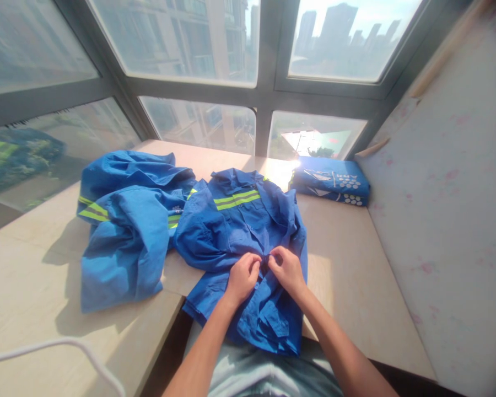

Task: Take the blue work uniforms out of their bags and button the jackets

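A blue work jacket (248, 231) with a yellow-green reflective stripe across its chest lies front up, its collar toward the window and its hem hanging over the table edge. At the middle of its front placket my left hand (244, 275) pinches the cloth between thumb and fingertips. Close beside it, my right hand (286, 269) pinches the other side of the same opening. The fingertips of both hands almost meet; whether a button sits between them is too small to tell. Higher on the placket, the front edges lie together.
On the left lies a crumpled blue garment (136, 237) with reflective stripes. A folded blue bundle with white print (330, 179) rests at the back right by the patterned wall (450, 220). A white cable (70, 343) crosses the wooden tabletop (28, 286). Windows stand behind.
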A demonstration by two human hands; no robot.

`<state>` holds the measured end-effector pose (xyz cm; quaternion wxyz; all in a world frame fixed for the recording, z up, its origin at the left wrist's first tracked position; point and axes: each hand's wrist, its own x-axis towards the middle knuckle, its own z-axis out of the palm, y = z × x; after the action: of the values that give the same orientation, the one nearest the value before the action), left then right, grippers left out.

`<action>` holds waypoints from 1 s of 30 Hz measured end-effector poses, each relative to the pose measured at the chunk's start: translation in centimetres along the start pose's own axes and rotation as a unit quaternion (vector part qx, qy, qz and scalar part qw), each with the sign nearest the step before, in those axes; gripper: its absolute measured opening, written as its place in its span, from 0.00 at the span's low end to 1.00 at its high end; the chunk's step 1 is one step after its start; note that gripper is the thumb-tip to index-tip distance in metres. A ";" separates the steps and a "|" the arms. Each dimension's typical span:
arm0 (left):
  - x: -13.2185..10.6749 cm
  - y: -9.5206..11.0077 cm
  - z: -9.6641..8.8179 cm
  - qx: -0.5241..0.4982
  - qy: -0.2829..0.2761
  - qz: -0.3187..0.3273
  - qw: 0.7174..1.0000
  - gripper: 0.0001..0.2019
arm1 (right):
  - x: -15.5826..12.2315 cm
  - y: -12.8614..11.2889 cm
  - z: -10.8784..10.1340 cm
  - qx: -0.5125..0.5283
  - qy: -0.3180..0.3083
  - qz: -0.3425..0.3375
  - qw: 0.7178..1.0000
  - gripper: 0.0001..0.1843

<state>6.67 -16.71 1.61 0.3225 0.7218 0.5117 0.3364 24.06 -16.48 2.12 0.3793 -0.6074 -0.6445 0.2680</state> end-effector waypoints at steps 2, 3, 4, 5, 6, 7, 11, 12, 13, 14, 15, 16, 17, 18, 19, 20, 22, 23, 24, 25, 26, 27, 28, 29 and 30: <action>-0.1 0.0 0.1 0.016 0.002 0.006 1.000 0.11 | 0.0 -0.1 0.0 0.058 -0.003 0.004 0.998 0.09; -0.2 0.0 0.2 0.020 0.001 0.007 1.000 0.11 | 0.0 -0.1 0.0 0.078 -0.008 0.004 0.997 0.10; -0.2 0.0 0.2 0.021 -0.001 0.007 1.000 0.11 | 0.0 -0.1 0.0 0.091 -0.014 -0.001 0.996 0.10; -0.2 0.0 0.2 0.020 -0.004 0.005 1.000 0.11 | 0.0 -0.1 0.0 0.096 -0.021 -0.009 0.995 0.11; -0.2 -0.1 0.3 0.018 -0.005 0.003 1.000 0.11 | 0.0 -0.1 0.0 0.096 -0.028 -0.019 0.995 0.10; -0.2 -0.1 0.3 0.015 -0.006 0.002 1.000 0.11 | 0.0 -0.1 0.0 0.094 -0.034 -0.030 0.995 0.10; -0.1 -0.2 0.3 0.018 0.000 0.005 1.000 0.11 | -0.1 0.0 0.3 0.068 -0.033 -0.070 0.995 0.10; -0.1 -0.2 0.3 0.022 0.003 0.005 1.000 0.11 | -0.2 -0.1 0.4 0.054 -0.032 -0.079 0.995 0.11; 0.0 -0.2 0.4 0.026 0.006 0.005 1.000 0.11 | -0.2 -0.1 0.6 0.038 -0.029 -0.086 0.995 0.11; 0.0 -0.2 0.4 0.028 0.008 0.004 1.000 0.11 | -0.2 -0.1 0.8 0.024 -0.028 -0.091 0.995 0.11; 0.0 -0.2 0.4 0.029 0.010 0.003 1.000 0.10 | -0.2 -0.1 0.9 0.012 -0.025 -0.091 0.995 0.12; 0.0 -0.3 0.4 0.027 0.011 0.002 1.000 0.10 | -0.2 -0.1 1.1 0.004 -0.021 -0.089 0.996 0.11; 0.0 -0.3 0.4 0.022 0.012 -0.001 1.000 0.10 | -0.2 -0.1 1.2 0.001 -0.018 -0.086 0.996 0.11; 0.0 -0.3 0.4 0.014 0.013 -0.005 1.000 0.10 | -0.1 0.0 1.3 0.003 -0.015 -0.084 0.996 0.11; 0.0 -0.3 0.3 0.005 0.013 -0.009 1.000 0.10 | -0.1 0.0 1.3 0.009 -0.013 -0.080 0.997 0.11; 0.0 -0.3 0.3 -0.003 0.013 -0.013 1.000 0.10 | 0.0 0.1 1.3 0.018 -0.012 -0.074 0.997 0.11; 0.0 -0.2 0.2 -0.015 0.010 -0.018 1.000 0.11 | 0.2 0.4 1.1 0.039 -0.011 -0.054 0.998 0.11; 0.0 -0.2 0.1 -0.018 0.008 -0.020 1.000 0.11 | 0.3 0.5 1.0 0.048 -0.011 -0.038 0.998 0.11; 0.0 -0.2 0.1 -0.018 0.006 -0.022 1.000 0.11 | 0.4 0.6 0.8 0.055 -0.012 -0.019 0.998 0.11; 0.0 -0.1 0.1 -0.017 0.006 -0.023 1.000 0.11 | 0.6 0.7 0.6 0.061 -0.012 0.000 0.998 0.12; 0.0 -0.1 0.1 -0.015 0.006 -0.024 1.000 0.11 | 0.7 0.9 0.3 0.068 -0.011 0.017 0.998 0.13; 0.0 0.0 0.1 -0.012 0.007 -0.025 1.000 0.11 | 0.9 1.0 0.0 0.074 -0.010 0.032 0.997 0.14; 0.0 0.0 0.1 -0.008 0.008 -0.024 1.000 0.11 | 1.0 1.1 -0.3 0.080 -0.008 0.044 0.996 0.15; 0.0 0.0 0.1 -0.003 0.009 -0.023 1.000 0.11 | 1.2 1.2 -0.7 0.082 -0.006 0.053 0.995 0.15; 0.0 -0.1 0.0 0.006 0.011 -0.021 1.000 0.11 | 1.3 1.4 -1.3 0.081 -0.006 0.058 0.995 0.16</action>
<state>6.60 -16.67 1.57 0.3192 0.7090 0.5322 0.3349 25.93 -15.16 1.92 0.4072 -0.6097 -0.5865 0.3441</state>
